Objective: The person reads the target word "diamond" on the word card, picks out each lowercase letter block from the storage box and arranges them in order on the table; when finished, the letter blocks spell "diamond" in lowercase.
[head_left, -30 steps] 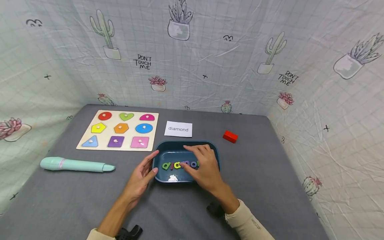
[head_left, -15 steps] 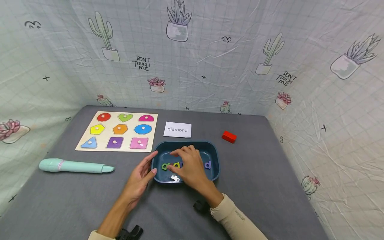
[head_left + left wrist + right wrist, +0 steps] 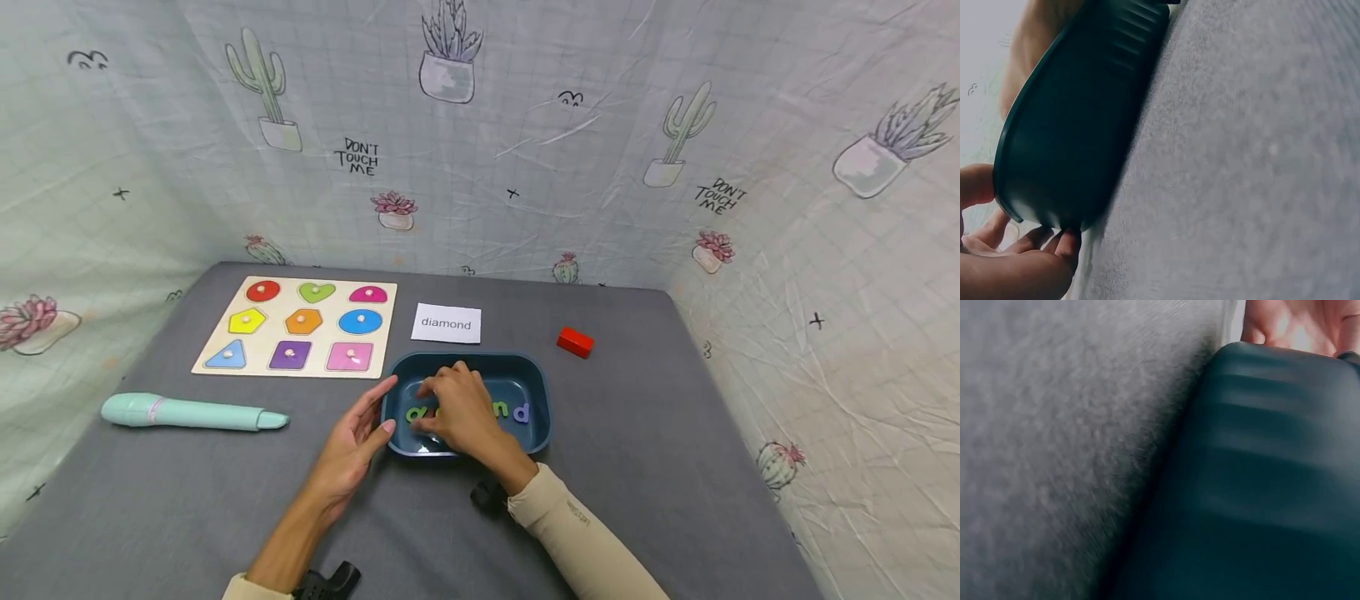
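A dark blue tray [image 3: 536, 375] sits on the grey cloth and holds colourful letters in a row. Showing are a green letter [image 3: 415, 414] at the left end, a green n [image 3: 500, 409] and a purple d [image 3: 521, 412]; the middle ones are hidden under my right hand [image 3: 465, 412]. That hand hovers low inside the tray, its thumb and index finger bent and apart near the left letters. My left hand [image 3: 348, 446] rests relaxed against the tray's left end, thumb and fingertips at its outer side. In the left wrist view, the fingers [image 3: 1054, 250] touch the tray wall.
Behind the tray lies a white card [image 3: 446, 323] reading "diamond". A shape puzzle board [image 3: 258, 346] is at the back left, with a mint-coloured pen-like tool [image 3: 195, 413] in front of it. A red block [image 3: 575, 342] lies at the right. Patterned cloth [image 3: 480, 167] stands behind.
My right hand has moved left over the row of letters, baring the n and d at the right end and covering the middle ones. The left hand and tray have stayed put.
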Demonstrator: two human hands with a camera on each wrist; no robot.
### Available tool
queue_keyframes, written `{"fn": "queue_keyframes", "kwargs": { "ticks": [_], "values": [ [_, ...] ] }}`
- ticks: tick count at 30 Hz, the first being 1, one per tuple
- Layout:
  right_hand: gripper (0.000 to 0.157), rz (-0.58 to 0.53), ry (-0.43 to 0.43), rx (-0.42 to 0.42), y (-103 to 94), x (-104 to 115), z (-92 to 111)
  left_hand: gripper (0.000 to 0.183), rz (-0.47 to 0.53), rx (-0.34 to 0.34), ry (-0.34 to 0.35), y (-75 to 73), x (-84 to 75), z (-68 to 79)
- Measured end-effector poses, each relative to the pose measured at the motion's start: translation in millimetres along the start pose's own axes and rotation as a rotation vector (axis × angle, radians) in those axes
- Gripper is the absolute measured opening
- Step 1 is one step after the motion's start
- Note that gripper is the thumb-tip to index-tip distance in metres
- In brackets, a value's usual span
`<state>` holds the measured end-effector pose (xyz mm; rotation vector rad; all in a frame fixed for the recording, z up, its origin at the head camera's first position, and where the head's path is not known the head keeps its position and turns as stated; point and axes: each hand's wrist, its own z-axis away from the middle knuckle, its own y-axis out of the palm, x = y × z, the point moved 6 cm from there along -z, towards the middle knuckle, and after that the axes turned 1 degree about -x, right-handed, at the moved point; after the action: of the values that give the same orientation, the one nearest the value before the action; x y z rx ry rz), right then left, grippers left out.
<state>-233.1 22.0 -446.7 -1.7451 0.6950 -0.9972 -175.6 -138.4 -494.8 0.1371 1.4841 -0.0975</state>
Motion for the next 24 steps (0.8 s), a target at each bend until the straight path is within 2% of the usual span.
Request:
{"fn": "queue_keyframes", "kwargs": {
  "ticks": [7, 16, 24],
  "values": [
    [0.04, 0.052, -0.026, 0.042, 11.5, 1, -7, 0.062, 0.016, -0.004, 0.022, 0.7, -0.1, -0.2],
    [0.032, 0.102, -0.052, 0.065, 13.8, 4, -11, 0.062, 0.02, -0.002, 0.042, -0.3, -1.5, -1.6],
    [0.026, 0.081, -0.082, 0.058, 13.3, 5, -8, 0.062, 0.011, -0.002, 0.021, 0.5, -0.2, -0.9]
  ]
}}
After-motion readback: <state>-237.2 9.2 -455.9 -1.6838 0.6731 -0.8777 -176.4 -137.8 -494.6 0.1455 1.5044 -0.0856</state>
